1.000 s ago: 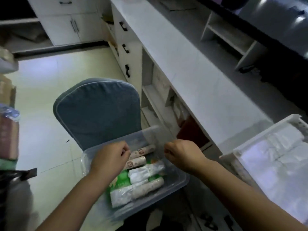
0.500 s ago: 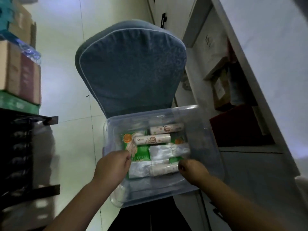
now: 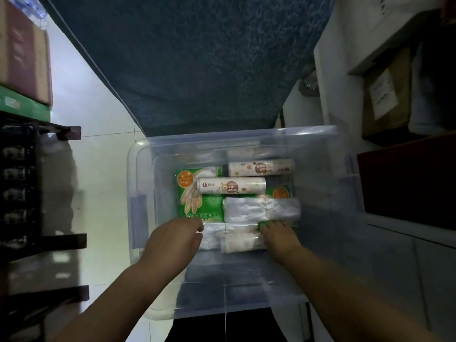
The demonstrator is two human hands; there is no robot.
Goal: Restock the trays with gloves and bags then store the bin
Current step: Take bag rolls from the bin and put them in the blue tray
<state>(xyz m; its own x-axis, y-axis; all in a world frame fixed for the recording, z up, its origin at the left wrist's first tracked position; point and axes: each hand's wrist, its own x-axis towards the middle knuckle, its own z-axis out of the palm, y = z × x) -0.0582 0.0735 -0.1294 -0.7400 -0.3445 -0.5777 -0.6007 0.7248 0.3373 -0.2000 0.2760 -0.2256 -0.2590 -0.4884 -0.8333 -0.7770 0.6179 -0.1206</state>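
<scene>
A clear plastic bin (image 3: 138, 183) rests on a blue padded chair (image 3: 187, 60). Inside lie a green glove pack (image 3: 195, 206), two printed bag rolls (image 3: 232, 185) (image 3: 261, 167), and a clear folded bag pack (image 3: 261, 209). Nearest me is another clear pack with a roll on it (image 3: 237, 241). My left hand (image 3: 175, 240) is inside the bin, its curled fingers touching that pack's left end. My right hand (image 3: 280, 239) is at its right end, fingertips on a green pack edge (image 3: 262, 225). How firmly either hand grips is hidden.
A dark shelf rack (image 3: 29, 193) with stacked cartons (image 3: 24, 53) stands at the left. White counter shelving (image 3: 345, 70) holding a cardboard box (image 3: 385, 95) and a dark red box (image 3: 407, 181) stands at the right. Pale floor tiles (image 3: 98, 119) show between rack and chair.
Both hands have gone from the bin's far rim down into the bin, onto the nearest packs. My view has dropped and closed in on the bin.
</scene>
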